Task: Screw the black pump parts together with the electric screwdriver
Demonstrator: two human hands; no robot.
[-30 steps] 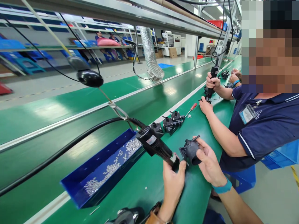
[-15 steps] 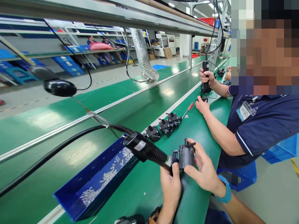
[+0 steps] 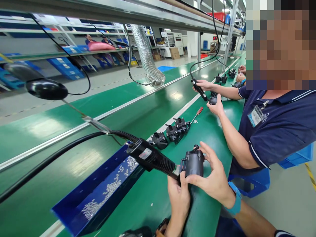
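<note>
A black pump-like housing (image 3: 194, 163) with a small spout on top stands upright between my hands above the green work surface. My right hand (image 3: 214, 179), with a blue wristband, grips it from the right, thumb low on its front and fingers behind the top. My left hand (image 3: 179, 196) is closed at its lower left edge, partly hidden. A black corded electric screwdriver (image 3: 151, 156) slants down to that hand; I cannot tell whether the hand also grips its nose. Several similar black housings (image 3: 174, 132) sit behind in a row.
A blue tray (image 3: 66, 214) of small light-coloured parts lies to the left. A red-handled screwdriver (image 3: 199, 111) rests beyond the housings. At right a co-worker (image 3: 276, 128) holds another electric screwdriver (image 3: 199, 89). A metal beam (image 3: 148, 16) runs overhead; a black hanging device (image 3: 46, 88) is at left.
The housing has turned slightly in my hands, and my right thumb has moved left across its lower front. The co-worker's electric screwdriver has gone from upright to tilted.
</note>
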